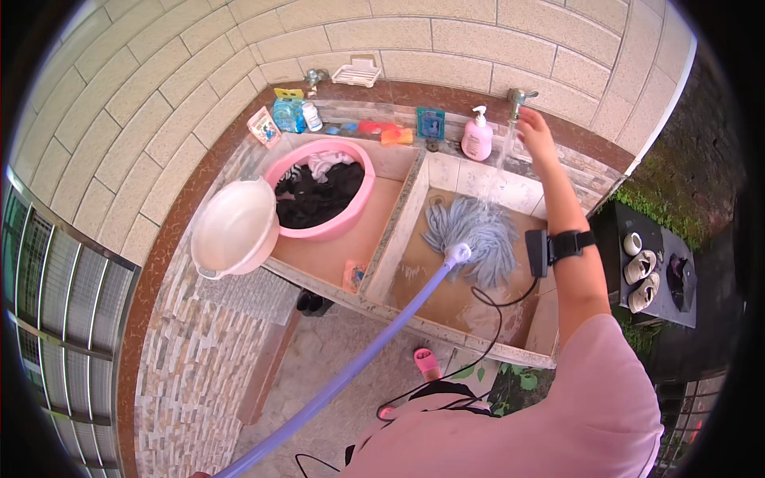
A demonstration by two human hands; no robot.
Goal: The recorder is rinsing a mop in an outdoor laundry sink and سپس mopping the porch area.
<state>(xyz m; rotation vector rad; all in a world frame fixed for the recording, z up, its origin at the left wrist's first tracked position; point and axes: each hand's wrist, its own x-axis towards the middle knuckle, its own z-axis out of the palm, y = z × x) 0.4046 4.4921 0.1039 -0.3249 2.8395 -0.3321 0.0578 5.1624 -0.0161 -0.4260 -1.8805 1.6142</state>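
Note:
My right hand (pixel 536 136) is raised beside a metal wall tap (pixel 516 106), its fingers bent and apart, with nothing seen in them. Water runs from the tap onto the grey-blue strands of a string mop (pixel 478 233), which lie in the right basin of a tiled double sink (pixel 388 230). The mop's purple handle (pixel 364 358) slants towards me, down to the lower left. Only a sliver of my left hand (pixel 201 475) shows at the bottom edge, against this handle; the rest of it is out of view.
A pink tub (pixel 364 194) of wet-looking dark clothes and a white basin (pixel 233 230) stand left. On the back ledge are a pink pump bottle (pixel 477 138), a blue powder bag (pixel 289 116) and several packets. A black cable (pixel 501 322) hangs from my right forearm's strapped device (pixel 538 254).

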